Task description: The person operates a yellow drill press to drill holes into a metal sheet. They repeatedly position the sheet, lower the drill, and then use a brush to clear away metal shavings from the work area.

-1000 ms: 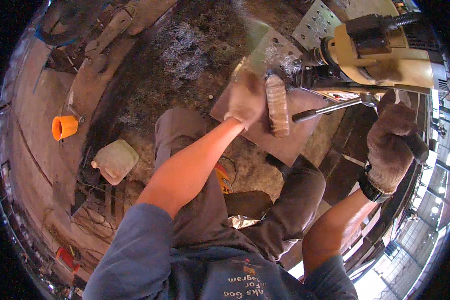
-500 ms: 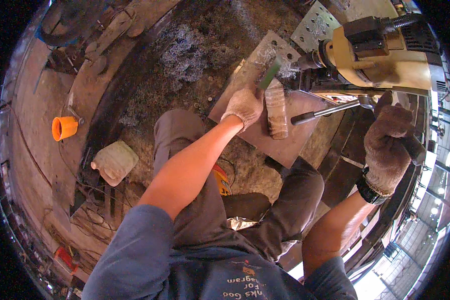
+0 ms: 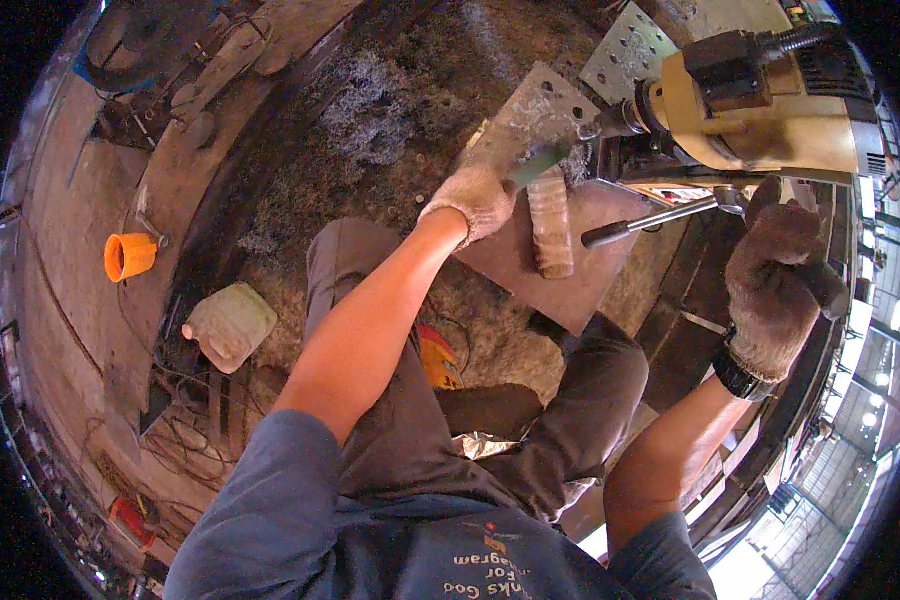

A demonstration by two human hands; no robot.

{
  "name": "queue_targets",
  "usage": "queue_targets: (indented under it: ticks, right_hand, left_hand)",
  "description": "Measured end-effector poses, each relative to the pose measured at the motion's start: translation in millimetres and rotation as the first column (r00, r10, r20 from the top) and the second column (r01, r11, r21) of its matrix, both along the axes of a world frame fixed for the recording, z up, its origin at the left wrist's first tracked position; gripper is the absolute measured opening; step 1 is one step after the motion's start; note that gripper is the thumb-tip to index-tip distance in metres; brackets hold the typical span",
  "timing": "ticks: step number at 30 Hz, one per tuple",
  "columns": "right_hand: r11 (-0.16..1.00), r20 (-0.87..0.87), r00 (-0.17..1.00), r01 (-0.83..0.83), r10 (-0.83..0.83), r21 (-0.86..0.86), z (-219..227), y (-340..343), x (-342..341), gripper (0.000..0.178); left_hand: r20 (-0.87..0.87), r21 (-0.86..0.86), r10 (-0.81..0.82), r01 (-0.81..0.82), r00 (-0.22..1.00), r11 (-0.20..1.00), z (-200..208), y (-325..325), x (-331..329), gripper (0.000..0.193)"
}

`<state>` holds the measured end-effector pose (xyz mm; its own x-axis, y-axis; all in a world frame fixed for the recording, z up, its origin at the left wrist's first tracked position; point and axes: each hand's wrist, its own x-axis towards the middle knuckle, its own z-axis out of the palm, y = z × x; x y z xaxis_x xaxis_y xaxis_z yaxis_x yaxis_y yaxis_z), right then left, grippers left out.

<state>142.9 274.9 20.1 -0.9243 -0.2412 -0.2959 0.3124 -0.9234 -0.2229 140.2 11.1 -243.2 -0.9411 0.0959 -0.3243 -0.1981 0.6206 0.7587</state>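
Note:
My left hand point(image 3: 475, 203), in a knit glove, is closed on a narrow green strip point(image 3: 538, 165), blurred by motion. The strip's far end reaches toward pale metal shavings point(image 3: 574, 165) near the chuck of a yellow drill machine point(image 3: 740, 115). Beneath lies a metal plate point(image 3: 595, 275) with holes at its far end. Beside the left hand, a ribbed, cloudy plastic bottle point(image 3: 551, 225) rests on the plate. At the right, my gloved right hand point(image 3: 775, 265) is wrapped around a dark feed lever handle point(image 3: 827, 290); another lever point(image 3: 650, 222) extends left from the hub.
A second perforated plate point(image 3: 628, 55) lies beyond the drill. Shavings point(image 3: 365, 105) litter the dark floor. To the left are an orange cup point(image 3: 130, 257), a whitish jerrycan point(image 3: 230, 325) and loose cables point(image 3: 185, 430). A red-yellow object point(image 3: 438, 358) lies by my legs.
My left hand has shifted left and slightly toward me, with the green strip tilting lower. My right hand stays at the lever with only a slight shift.

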Motion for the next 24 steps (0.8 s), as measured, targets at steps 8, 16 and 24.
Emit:
queue_targets:
  ticks: [8, 16, 24]
  right_hand:
    - [0.997, -0.023, 0.999, -0.04, 0.039, -0.067, -4, -2, -1, 0.026]
    - [0.997, 0.001, 0.998, -0.056, 0.056, -0.06, -3, 1, -2, 0.033]
    - [0.989, -0.085, 0.996, -0.009, 0.022, 0.149, -11, -10, 2, 0.035]
  left_hand:
    - [0.092, 0.311, 0.72, -0.707, 0.687, 0.635, -15, -27, -13, 0.042]
    - [-0.031, 0.098, 0.341, -0.337, 0.94, 0.937, -12, -2, 6, 0.043]
    - [0.059, 0.252, 0.549, -0.545, 0.833, 0.799, -43, 2, 20, 0.044]
